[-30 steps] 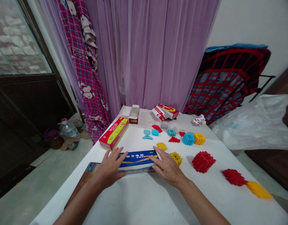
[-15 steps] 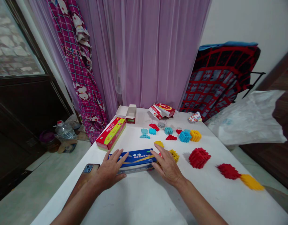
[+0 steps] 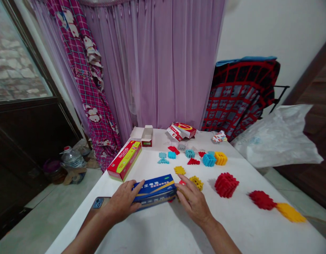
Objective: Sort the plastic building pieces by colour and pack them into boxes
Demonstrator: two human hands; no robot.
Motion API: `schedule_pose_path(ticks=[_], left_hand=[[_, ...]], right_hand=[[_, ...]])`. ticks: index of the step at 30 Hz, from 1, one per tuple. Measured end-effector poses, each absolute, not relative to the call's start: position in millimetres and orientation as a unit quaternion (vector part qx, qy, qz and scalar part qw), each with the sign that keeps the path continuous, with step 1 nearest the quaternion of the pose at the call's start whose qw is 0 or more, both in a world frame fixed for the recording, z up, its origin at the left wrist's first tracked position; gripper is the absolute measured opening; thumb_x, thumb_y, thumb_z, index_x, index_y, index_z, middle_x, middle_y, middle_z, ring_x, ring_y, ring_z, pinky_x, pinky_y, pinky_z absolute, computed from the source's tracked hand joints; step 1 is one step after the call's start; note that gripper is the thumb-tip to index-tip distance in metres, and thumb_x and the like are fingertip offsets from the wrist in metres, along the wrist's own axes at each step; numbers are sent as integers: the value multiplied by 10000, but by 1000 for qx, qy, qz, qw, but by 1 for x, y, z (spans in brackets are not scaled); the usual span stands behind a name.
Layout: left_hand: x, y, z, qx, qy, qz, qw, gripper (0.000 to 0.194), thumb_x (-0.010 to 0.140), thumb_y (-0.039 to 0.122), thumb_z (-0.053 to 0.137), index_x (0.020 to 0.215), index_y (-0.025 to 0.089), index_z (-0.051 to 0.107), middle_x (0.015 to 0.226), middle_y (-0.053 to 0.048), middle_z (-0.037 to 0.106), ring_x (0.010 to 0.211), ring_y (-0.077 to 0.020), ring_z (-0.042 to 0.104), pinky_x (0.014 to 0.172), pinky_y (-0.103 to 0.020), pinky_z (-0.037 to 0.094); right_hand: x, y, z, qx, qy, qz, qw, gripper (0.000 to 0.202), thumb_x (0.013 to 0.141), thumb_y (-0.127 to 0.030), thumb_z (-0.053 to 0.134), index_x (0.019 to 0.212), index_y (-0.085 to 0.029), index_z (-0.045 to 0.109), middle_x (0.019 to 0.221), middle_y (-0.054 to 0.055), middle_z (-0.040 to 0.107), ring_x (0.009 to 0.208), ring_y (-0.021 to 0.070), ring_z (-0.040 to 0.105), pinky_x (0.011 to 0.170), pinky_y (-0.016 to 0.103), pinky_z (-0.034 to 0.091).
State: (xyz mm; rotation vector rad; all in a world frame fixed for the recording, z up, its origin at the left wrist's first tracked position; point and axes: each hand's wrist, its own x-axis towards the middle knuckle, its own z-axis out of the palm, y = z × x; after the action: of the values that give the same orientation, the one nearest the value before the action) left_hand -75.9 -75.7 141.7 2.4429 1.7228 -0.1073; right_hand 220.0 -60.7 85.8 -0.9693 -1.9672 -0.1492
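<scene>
A blue battery box (image 3: 156,190) with gold stripes lies on the white table between my hands. My left hand (image 3: 125,198) grips its left end, thumb on the near side and fingers over the top. At its right end is my right hand (image 3: 192,200), fingers apart, fingertips close to the box's edge; whether they touch it is unclear. Yellow pieces (image 3: 196,182) and a bit of red show beside and behind my right fingers. Under my left forearm lies a phone (image 3: 95,211).
A red and yellow box (image 3: 125,159) sits at the left edge. Open boxes (image 3: 147,137) (image 3: 182,131) stand at the back. Interlocking blue pieces (image 3: 209,159), a red cube (image 3: 226,185) and joined red and yellow pieces (image 3: 262,200) lie rightward. A plastic bag (image 3: 279,135) hangs at right.
The camera view has shifted, so the table sits lower. My left hand has closed on the blue box's left end, and the box is turned slightly. My right hand stays at its right end.
</scene>
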Motion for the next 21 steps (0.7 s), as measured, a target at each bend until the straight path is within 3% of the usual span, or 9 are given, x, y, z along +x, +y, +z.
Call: schedule_pose_path(ticks=[4, 10, 15, 21], left_hand=[[-89, -76, 154, 810, 583, 1, 60, 694, 879, 428, 520, 1516, 270, 296, 1356, -141, 512, 1195, -296, 530, 1031, -429, 416], [-127, -42, 205, 730, 682, 15, -47, 695, 898, 520, 410, 1504, 190, 324, 1168, -148, 592, 1064, -292, 588, 940, -390, 441], [-147, -2, 232, 639, 764, -43, -72, 730, 900, 566, 352, 1515, 179, 283, 1207, -173, 598, 1103, -319, 603, 933, -396, 439], [-150, 28, 233, 596, 797, -57, -77, 724, 905, 583, 292, 1514, 194, 265, 1227, -207, 593, 1128, -358, 601, 882, -428, 460]], right_hand=[[227, -58, 87, -403, -780, -55, 476, 220, 932, -209, 534, 1091, -204, 686, 1276, 155, 636, 1136, 254, 642, 903, 395, 583], [235, -50, 102, -400, -761, -50, 507, 212, 922, -192, 538, 1057, -208, 701, 1241, 132, 661, 1084, 237, 671, 890, 375, 592], [241, -40, 119, -381, -754, -51, 533, 220, 914, -170, 535, 1052, -205, 704, 1243, 129, 663, 1059, 222, 683, 896, 358, 591], [246, -31, 133, -377, -741, -52, 552, 218, 907, -168, 546, 1039, -213, 714, 1217, 122, 679, 1008, 212, 700, 873, 341, 597]])
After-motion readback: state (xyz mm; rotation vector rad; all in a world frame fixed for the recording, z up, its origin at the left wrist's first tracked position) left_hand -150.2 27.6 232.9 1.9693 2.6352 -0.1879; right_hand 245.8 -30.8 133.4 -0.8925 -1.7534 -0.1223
